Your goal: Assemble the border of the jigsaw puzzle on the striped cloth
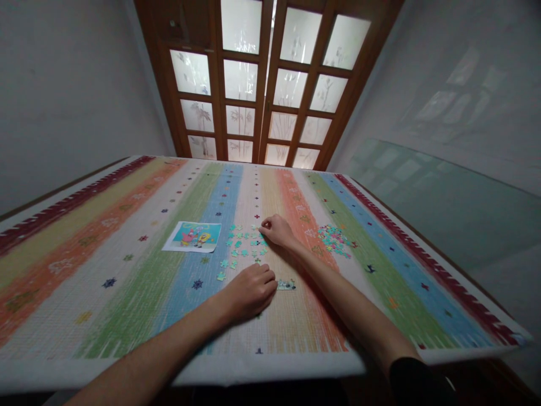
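My right hand (276, 230) reaches over the far right side of a loose group of teal puzzle pieces (238, 244). Its thumb and forefinger are pinched at a small teal puzzle piece (262, 232), partly covered by the fingertips. Nearer to me, my left hand (252, 286) rests on the cloth with its fingers curled closed. Its fingertips meet the left end of a short strip of joined puzzle pieces (287, 285); whatever is under the fingers is hidden. Left of the loose pieces lies a printed picture sheet (193, 237) with cartoon figures.
A heap of mixed puzzle pieces (335, 240) lies to the right, beyond my right forearm. The striped tablecloth (139, 270) covers the whole table. White walls flank the table, and a wooden door with glass panes (240, 79) stands behind it.
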Available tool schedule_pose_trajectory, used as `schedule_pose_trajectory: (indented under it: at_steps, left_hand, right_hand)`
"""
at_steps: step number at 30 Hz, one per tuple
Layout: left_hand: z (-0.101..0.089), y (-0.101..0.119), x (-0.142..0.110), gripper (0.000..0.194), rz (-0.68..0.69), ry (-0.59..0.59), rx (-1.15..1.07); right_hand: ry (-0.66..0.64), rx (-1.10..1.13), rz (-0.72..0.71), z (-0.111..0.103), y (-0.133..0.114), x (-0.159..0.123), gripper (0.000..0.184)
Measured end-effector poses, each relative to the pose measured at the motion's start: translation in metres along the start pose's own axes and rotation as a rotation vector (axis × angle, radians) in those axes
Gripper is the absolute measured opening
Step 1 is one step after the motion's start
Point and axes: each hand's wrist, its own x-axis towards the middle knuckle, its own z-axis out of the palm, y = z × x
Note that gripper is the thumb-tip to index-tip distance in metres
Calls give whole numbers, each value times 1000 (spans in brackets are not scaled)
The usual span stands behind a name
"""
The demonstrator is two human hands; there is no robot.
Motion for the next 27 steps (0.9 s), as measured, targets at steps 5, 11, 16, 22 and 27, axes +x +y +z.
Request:
schedule_pose_trajectory:
  at_steps: [5,11,16,22,27]
  left_hand:
    - [-1,-1,0,21,0,-6,3]
    - [-3,0,1,19,-4,-11,3]
    - [-3,0,1,19,3,-15,-5]
    - [-7,0,2,20,-5,-21,-28]
    - [-10,1,2,21,-9,-23,-47]
  right_hand:
    - [-45,138,44,-3,5,10,13]
    - [-104,374,62,-15,14,-3,14]
    - [-148,521,55,-37,29,-21,11]
    - [-220,567,10,-65,52,-61,22]
    - [-385,588,-77,-75,64,-102,24]
